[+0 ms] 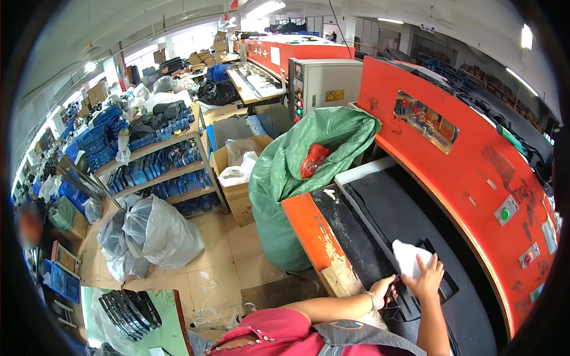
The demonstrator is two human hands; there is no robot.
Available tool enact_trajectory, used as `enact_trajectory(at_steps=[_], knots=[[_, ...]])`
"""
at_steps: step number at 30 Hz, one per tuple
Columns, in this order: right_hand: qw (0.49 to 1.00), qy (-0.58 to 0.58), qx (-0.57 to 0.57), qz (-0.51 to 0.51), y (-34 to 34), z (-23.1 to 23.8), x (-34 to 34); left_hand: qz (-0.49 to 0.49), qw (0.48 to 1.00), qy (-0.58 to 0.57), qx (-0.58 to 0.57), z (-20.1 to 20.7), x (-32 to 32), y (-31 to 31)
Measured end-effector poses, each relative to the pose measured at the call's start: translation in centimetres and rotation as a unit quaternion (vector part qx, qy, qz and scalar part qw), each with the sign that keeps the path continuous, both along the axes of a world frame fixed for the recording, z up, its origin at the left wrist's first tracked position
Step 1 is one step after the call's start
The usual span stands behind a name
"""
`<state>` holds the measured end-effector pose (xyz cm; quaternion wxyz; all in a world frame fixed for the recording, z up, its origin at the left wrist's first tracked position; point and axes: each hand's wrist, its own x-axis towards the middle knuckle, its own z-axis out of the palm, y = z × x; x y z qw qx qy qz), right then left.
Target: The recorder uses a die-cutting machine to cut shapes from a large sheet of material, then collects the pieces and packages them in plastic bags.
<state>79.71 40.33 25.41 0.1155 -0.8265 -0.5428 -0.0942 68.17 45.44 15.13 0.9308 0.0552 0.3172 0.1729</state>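
Note:
At the orange machine's bed, my right hand (426, 279) is closed on a white pad (408, 258), which looks soft, like folded cloth or foam. My left hand (383, 291) is just left of it, low over the bed's near edge, its fingers bent together beside dark narrow strips; what they hold, if anything, I cannot make out. Beneath and right of my right hand lies a black flat-edged frame or die (449, 287), partly hidden by the hand. The black bed (389, 202) stretches away under the machine's red cover.
A large green sack (279, 178) with a red bundle (314, 160) in its mouth stands against the machine's left end. Farther left are a rack (199, 139) of blue dies, a stuffed clear bag (160, 231) and a green table (172, 302) with black strips. The red cover (475, 196) carries push buttons.

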Motion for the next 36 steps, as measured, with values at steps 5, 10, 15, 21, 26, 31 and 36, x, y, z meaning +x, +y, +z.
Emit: enact_trajectory(at_steps=[5, 10, 15, 21, 26, 31, 36], knots=[[0.994, 0.025, -0.047, -0.101, 2.0, 2.0, 1.8, 0.006, 0.999, 0.02, 0.03, 0.8, 0.0, -0.2], [0.98, 0.042, -0.019, -0.194, -2.6, 1.4, 4.5, 0.017, 0.999, 0.011, 0.028, 0.3, -0.1, -0.1], [0.969, 0.041, -0.022, -0.243, -12.3, -1.1, 5.0, 0.018, 0.999, 0.021, 0.022, 0.5, 0.2, 0.1], [0.949, 0.032, 0.033, -0.311, -16.5, -4.2, 7.5, 0.019, 0.998, -0.009, 0.063, 1.7, -0.2, 0.2], [0.911, 0.073, -0.002, -0.406, -10.9, -1.0, 8.8, -0.011, 0.996, -0.023, 0.083, 1.1, -0.7, -0.1], [0.954, -0.021, 0.029, -0.297, -4.9, 0.0, 6.6, -0.043, 0.995, 0.008, 0.089, 1.4, -1.2, 0.0], [0.993, 0.011, -0.041, -0.111, 0.4, 1.6, 0.2, -0.032, 0.996, -0.041, 0.07, 0.5, -1.4, 1.2]])
